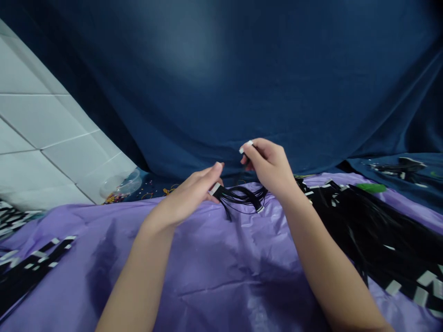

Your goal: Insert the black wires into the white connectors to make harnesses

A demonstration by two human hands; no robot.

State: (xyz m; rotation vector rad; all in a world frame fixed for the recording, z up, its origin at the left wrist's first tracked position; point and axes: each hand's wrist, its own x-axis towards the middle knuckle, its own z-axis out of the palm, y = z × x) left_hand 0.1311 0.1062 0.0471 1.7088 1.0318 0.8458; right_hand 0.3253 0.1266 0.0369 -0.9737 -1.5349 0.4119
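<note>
"Black wire bundle (242, 195), head view: near the middle of the far edge of the purple sheet (207, 276). Long axis?"

"Roughly left to right, along that edge, wires bowing and fanning slightly. White connector (215, 189) at its left end, mouth turned up and left; a second white-tipped end (259, 209) slants down toward the near edge."

"Position relative to the fingers?"

"White connector sits at the left hand (194, 191), below the thumb and against the fingers. Thumb is stretched out; cannot tell whether the grip is firm. Wires run rightward, passing behind the right wrist."

"Right hand (268, 161)?"

"Thumb and forefinger together, pinching a white-ended piece (248, 148) above the far edge. Its link to the bundle is hidden."

"Surroundings?"

"Large wire pile (377, 235) over the right side of the sheet, green item (372, 187) at its far end. White-tipped strips (38, 258) at the left edge. Clear container (128, 182) beyond the far left corner, blue cloth (242, 83) behind."
</note>
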